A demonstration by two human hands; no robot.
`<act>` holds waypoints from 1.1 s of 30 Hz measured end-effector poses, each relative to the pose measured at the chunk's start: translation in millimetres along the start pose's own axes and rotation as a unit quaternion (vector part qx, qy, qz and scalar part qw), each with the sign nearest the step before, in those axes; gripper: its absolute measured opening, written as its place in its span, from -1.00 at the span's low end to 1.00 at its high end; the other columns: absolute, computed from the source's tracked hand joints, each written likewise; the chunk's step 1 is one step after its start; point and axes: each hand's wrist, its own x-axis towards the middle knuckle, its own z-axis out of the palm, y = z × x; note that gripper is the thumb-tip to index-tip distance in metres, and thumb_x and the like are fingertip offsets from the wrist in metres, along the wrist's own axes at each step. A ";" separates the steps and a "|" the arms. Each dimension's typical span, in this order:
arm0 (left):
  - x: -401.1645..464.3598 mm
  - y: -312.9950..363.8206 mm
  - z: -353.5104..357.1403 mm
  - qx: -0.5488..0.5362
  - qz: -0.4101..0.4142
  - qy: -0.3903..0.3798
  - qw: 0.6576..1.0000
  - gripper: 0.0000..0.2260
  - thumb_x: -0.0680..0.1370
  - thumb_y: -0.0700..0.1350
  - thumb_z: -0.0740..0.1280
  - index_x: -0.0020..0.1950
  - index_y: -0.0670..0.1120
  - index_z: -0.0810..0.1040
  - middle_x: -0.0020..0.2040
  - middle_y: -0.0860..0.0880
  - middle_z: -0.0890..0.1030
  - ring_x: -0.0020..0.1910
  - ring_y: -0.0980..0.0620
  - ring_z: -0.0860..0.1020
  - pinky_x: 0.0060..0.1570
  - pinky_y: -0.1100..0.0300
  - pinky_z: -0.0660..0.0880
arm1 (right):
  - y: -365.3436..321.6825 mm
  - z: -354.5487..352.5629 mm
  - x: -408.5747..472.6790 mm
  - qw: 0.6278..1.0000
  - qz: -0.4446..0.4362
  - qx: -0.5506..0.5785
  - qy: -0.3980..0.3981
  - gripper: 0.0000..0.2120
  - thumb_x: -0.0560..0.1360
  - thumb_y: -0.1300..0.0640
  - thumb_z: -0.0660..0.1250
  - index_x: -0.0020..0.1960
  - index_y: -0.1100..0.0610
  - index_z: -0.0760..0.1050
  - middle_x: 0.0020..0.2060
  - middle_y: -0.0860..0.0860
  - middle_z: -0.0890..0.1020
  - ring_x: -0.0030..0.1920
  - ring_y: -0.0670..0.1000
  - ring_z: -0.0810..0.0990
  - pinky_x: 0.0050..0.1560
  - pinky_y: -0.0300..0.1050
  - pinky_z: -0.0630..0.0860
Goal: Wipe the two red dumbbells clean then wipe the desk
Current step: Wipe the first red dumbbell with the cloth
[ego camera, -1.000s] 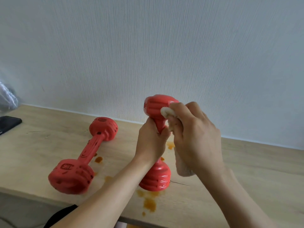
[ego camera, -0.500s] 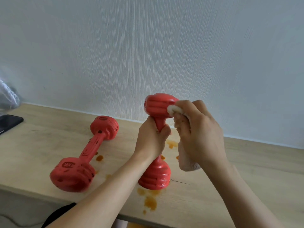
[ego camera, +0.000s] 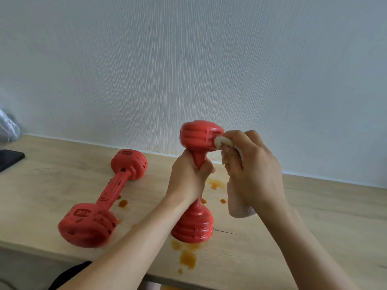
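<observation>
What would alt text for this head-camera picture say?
A left hand grips an upright red dumbbell on a stained wooden desk while the right hand rubs a cloth on its top end. A second dumbbell lies to the left.

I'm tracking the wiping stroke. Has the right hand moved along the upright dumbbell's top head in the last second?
Yes. The right hand with the cloth has slid rightward, from the top head's front to its right edge.
</observation>
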 end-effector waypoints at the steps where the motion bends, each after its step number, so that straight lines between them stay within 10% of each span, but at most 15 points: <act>1: 0.3 -0.3 0.6 -0.004 -0.004 0.000 1.000 -0.85 0.47 -0.19 0.31 -0.24 0.02 0.42 -0.30 0.00 0.63 -0.22 0.01 0.64 -0.17 0.03 0.54 | 2.8 0.1 0.1 1.000 0.008 0.000 0.000 -0.84 0.49 -0.01 0.10 0.01 -0.17 0.41 -0.12 -0.12 0.47 -0.16 -0.02 0.51 -0.33 -0.14 0.37; 7: 0.6 2.8 -1.9 0.032 0.017 0.016 0.999 -0.82 0.47 -0.18 0.32 -0.27 0.00 0.38 -0.43 0.07 0.48 -0.46 0.21 0.47 -0.47 0.40 0.28 | -19.4 2.1 -1.1 0.997 -0.048 -0.034 0.040 -0.79 0.52 -0.05 0.10 0.01 -0.09 0.49 -0.14 -0.07 0.49 -0.19 0.03 0.52 -0.41 -0.07 0.45; 20: -1.7 1.4 2.3 0.007 0.011 -0.007 1.000 -0.87 0.48 -0.20 0.30 -0.19 -0.01 0.42 -0.30 0.04 0.61 -0.22 0.03 0.64 -0.20 0.10 0.52 | 12.1 8.9 -4.7 0.997 0.054 0.006 0.050 -0.89 0.55 0.08 0.19 0.03 -0.08 0.43 -0.06 -0.09 0.48 -0.10 0.08 0.54 -0.28 -0.09 0.37; 25: -3.1 2.7 -0.4 0.007 0.031 -0.010 0.999 -0.86 0.47 -0.21 0.30 -0.22 0.01 0.41 -0.39 0.10 0.56 -0.36 0.25 0.55 -0.39 0.37 0.41 | -10.1 9.2 -2.5 0.989 -0.052 -0.013 0.135 -0.79 0.56 -0.03 0.14 0.07 -0.08 0.53 -0.06 -0.08 0.54 -0.13 0.01 0.51 -0.30 -0.16 0.40; 33: -6.5 2.0 -7.3 -0.052 0.018 -0.052 0.997 -0.84 0.49 -0.21 0.33 -0.25 -0.06 0.43 -0.42 0.08 0.56 -0.22 0.09 0.67 -0.14 0.06 0.54 | 10.1 16.1 -2.6 0.993 0.061 0.045 0.088 -0.88 0.50 0.16 0.22 -0.17 0.01 0.49 -0.21 -0.11 0.54 -0.24 0.02 0.54 -0.32 -0.08 0.39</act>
